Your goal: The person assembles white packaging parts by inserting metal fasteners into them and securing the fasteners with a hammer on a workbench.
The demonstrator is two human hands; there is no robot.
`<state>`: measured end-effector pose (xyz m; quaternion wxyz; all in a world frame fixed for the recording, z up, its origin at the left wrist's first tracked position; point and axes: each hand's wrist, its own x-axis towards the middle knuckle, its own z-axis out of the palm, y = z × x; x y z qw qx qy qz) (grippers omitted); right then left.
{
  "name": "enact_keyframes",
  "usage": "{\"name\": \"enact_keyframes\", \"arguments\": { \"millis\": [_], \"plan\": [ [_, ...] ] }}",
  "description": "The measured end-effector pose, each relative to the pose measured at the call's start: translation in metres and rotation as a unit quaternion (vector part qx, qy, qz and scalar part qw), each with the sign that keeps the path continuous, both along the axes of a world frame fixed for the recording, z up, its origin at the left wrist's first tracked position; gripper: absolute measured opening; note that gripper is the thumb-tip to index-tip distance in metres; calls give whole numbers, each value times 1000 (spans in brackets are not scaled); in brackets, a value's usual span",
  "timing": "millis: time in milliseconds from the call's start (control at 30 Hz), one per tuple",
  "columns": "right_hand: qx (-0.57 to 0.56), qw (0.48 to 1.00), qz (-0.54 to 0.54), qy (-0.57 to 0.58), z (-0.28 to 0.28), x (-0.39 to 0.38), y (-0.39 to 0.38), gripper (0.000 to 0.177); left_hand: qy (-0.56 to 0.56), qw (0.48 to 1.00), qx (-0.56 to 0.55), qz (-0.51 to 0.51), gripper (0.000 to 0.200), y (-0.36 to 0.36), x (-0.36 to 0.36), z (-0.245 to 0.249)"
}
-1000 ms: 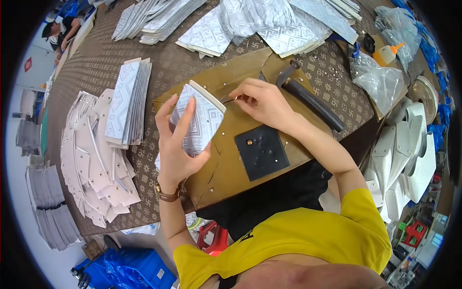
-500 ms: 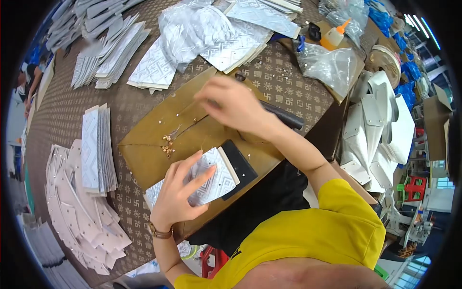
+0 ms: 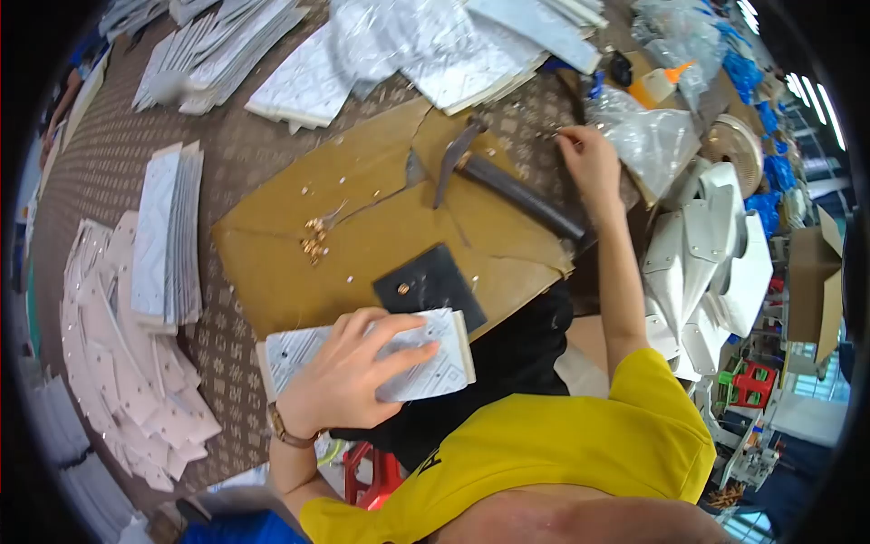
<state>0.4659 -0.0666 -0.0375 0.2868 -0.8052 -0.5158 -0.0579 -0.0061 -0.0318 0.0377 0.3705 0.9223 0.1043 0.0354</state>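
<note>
- Left hand holds a patterned white panel at the table's near edge, fingers spread over its face
- Right hand rests among small metal studs beside the plastic bag; fingertips narrow, grip cannot be told
- Hammer lies on brown cardboard

— What is this piece you have there?

— It is a flat panel, white with a grey geometric pattern and a thick pale edge at its right end. It lies almost level in the lower middle of the frame, with the long side going from left to right. My left hand grips it across the middle.

— And the small things?

— Tiny metal studs, scattered in the upper right of the frame. The fingertips of my right hand are at them. If one is pinched, I cannot tell.
</note>
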Motion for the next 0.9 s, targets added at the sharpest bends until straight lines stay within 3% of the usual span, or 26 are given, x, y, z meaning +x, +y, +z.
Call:
{"name": "enact_keyframes", "arguments": {
  "millis": [133,333,433,667,900],
  "plan": [
    [0,1000,15,-1,-4,-6,2,13,-8,1000,9,-3,70,0,1,-1],
    [46,998,39,-12,17,-37,0,10,-21,997,37,70,70,8,0,-4],
    [110,985,128,40,33,-71,-2,11,-20,995,48,87,70,10,1,-7],
    [134,946,286,71,48,-142,-8,21,-4,994,63,91,72,12,2,-14],
    [117,928,338,107,42,-165,-13,20,-4,992,89,93,74,10,4,-15]
  ]
}}
